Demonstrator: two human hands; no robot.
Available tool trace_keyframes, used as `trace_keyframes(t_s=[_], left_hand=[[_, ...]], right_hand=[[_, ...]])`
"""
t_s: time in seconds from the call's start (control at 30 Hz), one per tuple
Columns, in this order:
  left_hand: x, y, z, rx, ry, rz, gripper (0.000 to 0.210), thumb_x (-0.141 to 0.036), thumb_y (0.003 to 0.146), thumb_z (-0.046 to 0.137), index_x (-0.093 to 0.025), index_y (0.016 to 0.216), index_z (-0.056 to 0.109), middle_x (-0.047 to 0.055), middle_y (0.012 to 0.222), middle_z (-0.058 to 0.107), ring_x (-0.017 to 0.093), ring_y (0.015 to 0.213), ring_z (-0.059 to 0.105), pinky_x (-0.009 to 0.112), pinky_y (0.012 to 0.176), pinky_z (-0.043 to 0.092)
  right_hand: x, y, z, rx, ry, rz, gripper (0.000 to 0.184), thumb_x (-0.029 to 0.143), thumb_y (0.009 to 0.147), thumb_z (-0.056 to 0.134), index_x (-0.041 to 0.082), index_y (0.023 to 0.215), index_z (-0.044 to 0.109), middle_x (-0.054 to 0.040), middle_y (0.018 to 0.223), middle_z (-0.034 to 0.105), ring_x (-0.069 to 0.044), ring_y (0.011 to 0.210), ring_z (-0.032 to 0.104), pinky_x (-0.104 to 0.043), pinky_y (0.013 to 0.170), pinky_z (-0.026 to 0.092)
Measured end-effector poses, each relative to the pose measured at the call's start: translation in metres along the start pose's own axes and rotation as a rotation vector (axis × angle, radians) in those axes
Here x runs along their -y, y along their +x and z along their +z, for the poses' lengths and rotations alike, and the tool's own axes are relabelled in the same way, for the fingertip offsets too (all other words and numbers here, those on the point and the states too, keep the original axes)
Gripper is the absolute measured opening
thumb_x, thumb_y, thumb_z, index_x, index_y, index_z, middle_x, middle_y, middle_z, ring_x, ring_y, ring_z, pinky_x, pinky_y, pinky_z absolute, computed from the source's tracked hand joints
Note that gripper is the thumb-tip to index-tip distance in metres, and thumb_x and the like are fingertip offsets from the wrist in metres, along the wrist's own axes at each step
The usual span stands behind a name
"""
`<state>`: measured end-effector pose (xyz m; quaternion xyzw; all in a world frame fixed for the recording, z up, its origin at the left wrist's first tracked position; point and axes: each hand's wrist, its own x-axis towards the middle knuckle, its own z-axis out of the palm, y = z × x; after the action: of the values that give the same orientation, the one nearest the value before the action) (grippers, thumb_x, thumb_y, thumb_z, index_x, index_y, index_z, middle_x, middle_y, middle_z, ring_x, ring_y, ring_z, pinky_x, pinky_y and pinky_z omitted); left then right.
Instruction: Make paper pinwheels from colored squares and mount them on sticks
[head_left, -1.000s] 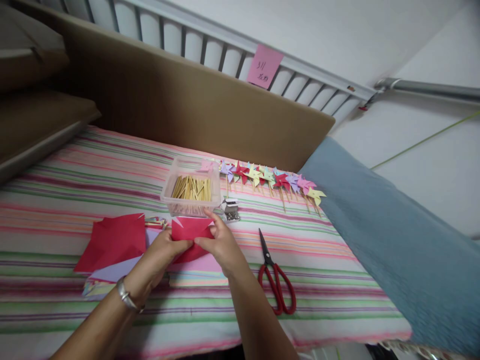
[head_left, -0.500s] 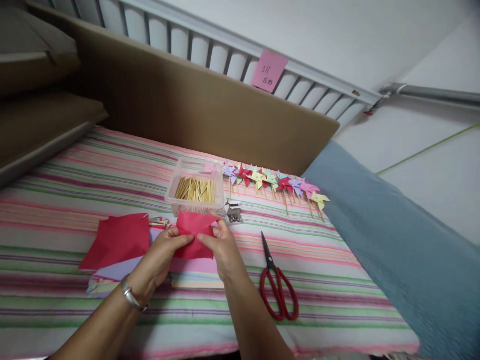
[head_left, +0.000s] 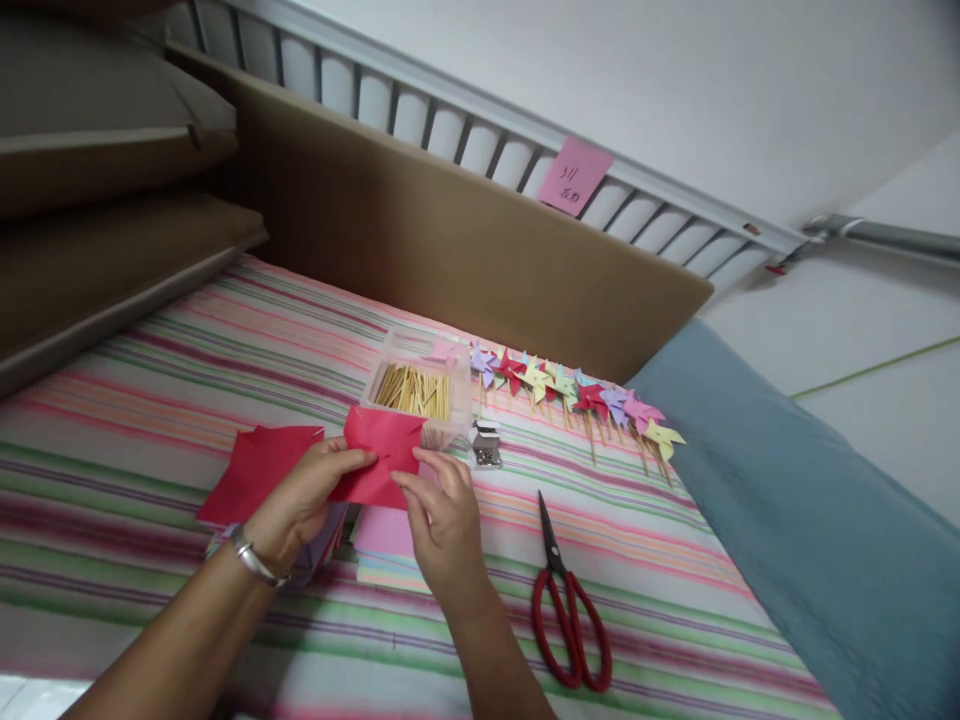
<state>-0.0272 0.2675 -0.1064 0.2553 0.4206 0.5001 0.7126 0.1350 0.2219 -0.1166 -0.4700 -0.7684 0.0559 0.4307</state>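
A square of red paper (head_left: 384, 440) with creases or slits near its middle is held up above the striped cloth. My left hand (head_left: 315, 485), a silver bracelet on its wrist, pinches the paper's left side with the thumb in front. At the right edge, my right hand (head_left: 448, 510) has thumb and forefinger on the paper, its other fingers bent behind. More red sheets (head_left: 262, 465) lie on a coloured pile beside my left forearm. Below the held sheet is a stack of pink and pale paper (head_left: 386, 540), partly covered by my hands.
Behind the paper stands a clear plastic box (head_left: 379, 365) of thin wooden sticks (head_left: 416, 390), with a small box of metal bits (head_left: 486, 452) beside it. Paper pinwheels (head_left: 536, 378) lie in a row at the back. Red-handled scissors (head_left: 562, 590) lie right of my hand.
The red paper has opened out flatter, and my right thumb has shifted from its middle toward the right edge. My left hand keeps its grip. The camera view has shifted a little.
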Motion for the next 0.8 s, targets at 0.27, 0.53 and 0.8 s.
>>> trace_keyframes(t_s=[0.27,0.53,0.8], left_hand=[[-0.002,0.002,-0.008,0.031,0.001,-0.002,0.012,-0.015,0.056,0.080,-0.016,0.061,0.068,0.001,0.059,0.070,0.014,0.054,0.061,0.023,0.054,0.047],[0.000,0.001,-0.003,0.013,0.014,-0.006,0.015,-0.015,0.053,0.080,-0.016,0.053,0.065,0.000,0.052,0.068,0.012,0.048,0.058,0.021,0.049,0.044],[0.006,-0.005,0.015,-0.088,0.174,-0.050,0.016,-0.016,0.046,0.079,-0.015,0.052,0.064,0.000,0.049,0.065,0.012,0.045,0.056,0.021,0.047,0.040]], right_hand=[[-0.007,0.000,-0.004,0.063,-0.031,-0.045,0.035,0.003,0.087,0.046,0.024,0.101,0.069,-0.0081,0.145,0.042,-0.025,0.136,0.033,-0.049,0.108,0.034],[-0.007,0.003,-0.006,0.056,0.106,0.057,0.012,0.016,0.084,0.062,0.022,0.081,0.071,-0.0097,0.141,0.048,-0.027,0.133,0.038,-0.049,0.108,0.033],[-0.001,0.002,-0.007,0.060,0.097,0.257,0.010,0.017,0.083,0.063,0.021,0.083,0.072,-0.0136,0.148,0.038,-0.028,0.140,0.027,-0.053,0.111,0.025]])
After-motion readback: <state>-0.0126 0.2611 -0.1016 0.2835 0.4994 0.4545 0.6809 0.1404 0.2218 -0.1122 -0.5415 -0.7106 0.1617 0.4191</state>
